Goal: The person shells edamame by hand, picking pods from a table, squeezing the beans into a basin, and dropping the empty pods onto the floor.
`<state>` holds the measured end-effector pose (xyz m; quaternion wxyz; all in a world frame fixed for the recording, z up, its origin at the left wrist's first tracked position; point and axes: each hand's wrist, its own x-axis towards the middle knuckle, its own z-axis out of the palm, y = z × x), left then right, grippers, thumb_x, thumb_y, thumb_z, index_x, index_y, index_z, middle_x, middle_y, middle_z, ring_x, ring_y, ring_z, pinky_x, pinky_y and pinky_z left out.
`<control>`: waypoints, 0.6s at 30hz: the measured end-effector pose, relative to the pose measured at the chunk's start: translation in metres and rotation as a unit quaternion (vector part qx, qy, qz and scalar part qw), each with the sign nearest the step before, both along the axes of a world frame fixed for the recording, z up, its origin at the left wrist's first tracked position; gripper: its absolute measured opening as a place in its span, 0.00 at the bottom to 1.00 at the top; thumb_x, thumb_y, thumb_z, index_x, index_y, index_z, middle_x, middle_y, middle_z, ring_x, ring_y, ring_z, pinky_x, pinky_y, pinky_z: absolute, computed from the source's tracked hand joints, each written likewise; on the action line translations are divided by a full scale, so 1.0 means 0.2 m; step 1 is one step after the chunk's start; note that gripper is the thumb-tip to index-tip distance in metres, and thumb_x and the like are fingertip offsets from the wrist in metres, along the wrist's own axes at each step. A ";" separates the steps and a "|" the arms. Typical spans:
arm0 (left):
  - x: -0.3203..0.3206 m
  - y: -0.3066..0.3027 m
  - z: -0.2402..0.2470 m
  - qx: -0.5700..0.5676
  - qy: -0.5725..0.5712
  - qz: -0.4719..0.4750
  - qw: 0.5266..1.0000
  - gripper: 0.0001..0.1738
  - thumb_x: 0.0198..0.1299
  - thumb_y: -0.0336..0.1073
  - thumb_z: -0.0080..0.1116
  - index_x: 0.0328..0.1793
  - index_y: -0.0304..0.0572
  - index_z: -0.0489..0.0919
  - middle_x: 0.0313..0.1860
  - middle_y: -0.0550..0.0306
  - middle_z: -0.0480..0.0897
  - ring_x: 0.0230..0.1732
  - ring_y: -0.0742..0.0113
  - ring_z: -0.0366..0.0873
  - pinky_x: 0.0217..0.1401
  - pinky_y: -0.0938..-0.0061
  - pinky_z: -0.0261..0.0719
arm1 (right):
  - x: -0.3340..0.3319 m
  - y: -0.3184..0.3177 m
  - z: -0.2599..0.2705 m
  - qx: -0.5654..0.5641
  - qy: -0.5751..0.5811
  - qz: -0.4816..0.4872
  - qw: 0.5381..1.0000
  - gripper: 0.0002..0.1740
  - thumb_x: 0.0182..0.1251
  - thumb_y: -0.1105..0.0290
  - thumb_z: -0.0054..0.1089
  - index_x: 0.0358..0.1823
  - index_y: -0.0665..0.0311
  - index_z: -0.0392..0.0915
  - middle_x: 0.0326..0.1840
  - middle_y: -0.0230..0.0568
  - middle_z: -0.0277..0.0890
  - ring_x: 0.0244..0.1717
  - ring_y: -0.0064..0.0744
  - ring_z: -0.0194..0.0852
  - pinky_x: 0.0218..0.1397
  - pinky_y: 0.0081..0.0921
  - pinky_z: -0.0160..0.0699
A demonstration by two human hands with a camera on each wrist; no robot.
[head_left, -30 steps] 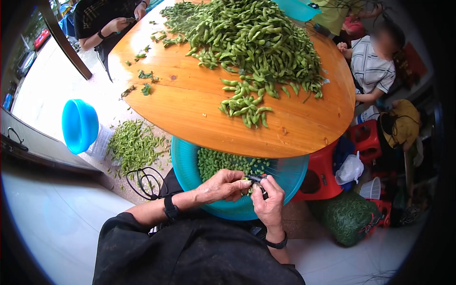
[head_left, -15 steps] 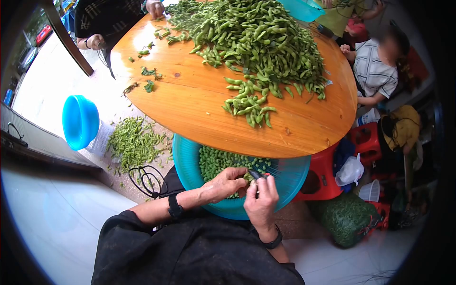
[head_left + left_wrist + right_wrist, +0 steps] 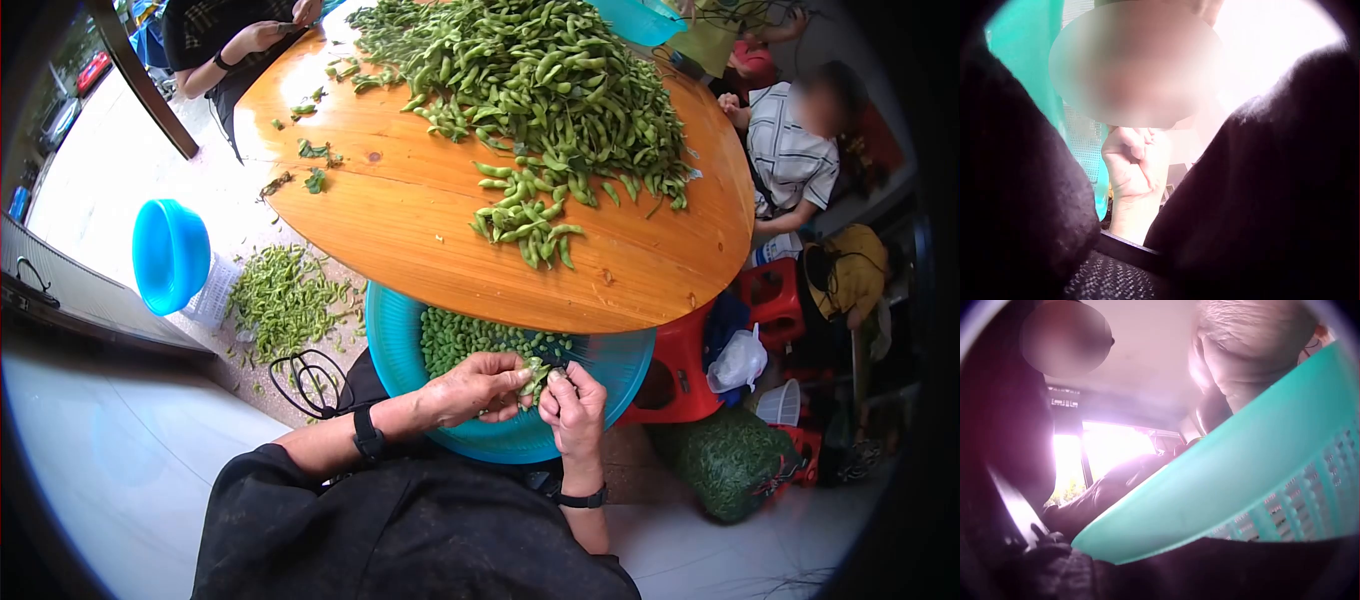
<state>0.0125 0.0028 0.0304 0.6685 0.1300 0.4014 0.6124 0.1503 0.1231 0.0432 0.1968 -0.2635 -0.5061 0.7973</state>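
Observation:
In the head view both hands meet over a teal plastic basket (image 3: 385,345) with a slotted wall, its rim running below the right hand in the right wrist view. Shelled green beans (image 3: 455,345) cover part of its bottom. My left hand (image 3: 478,388) pinches a pale green, split-looking soybean pod (image 3: 536,376) between thumb and fingers. Close against it, my right hand (image 3: 574,408) has its fingers curled round a small black tool (image 3: 557,368), mostly hidden by the thumb and fingers. The right fingertips are right at the pod.
A wooden table (image 3: 380,220) overhangs the basket's far side, with a large heap of soybean pods (image 3: 540,90) on it. Empty-looking pods (image 3: 285,305) litter the floor by a blue tub (image 3: 168,258). Red stools (image 3: 670,375) and a filled green bag (image 3: 735,465) stand right. Two people sit across.
The right hand has turned, so less of the black tool shows and more of the pod shows between the hands. The person at upper left has brought both hands together again.

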 end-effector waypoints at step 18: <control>0.07 0.05 -0.13 0.055 -0.162 0.092 0.981 0.07 0.63 0.24 0.46 0.43 0.44 0.73 0.29 0.66 0.71 0.27 0.76 0.63 0.28 0.79 0.63 | -0.02 -0.05 -0.05 0.395 -0.068 -0.041 0.915 0.04 0.66 0.80 0.53 0.33 0.73 0.72 0.29 0.35 0.66 0.21 0.21 0.68 0.21 0.22 0.66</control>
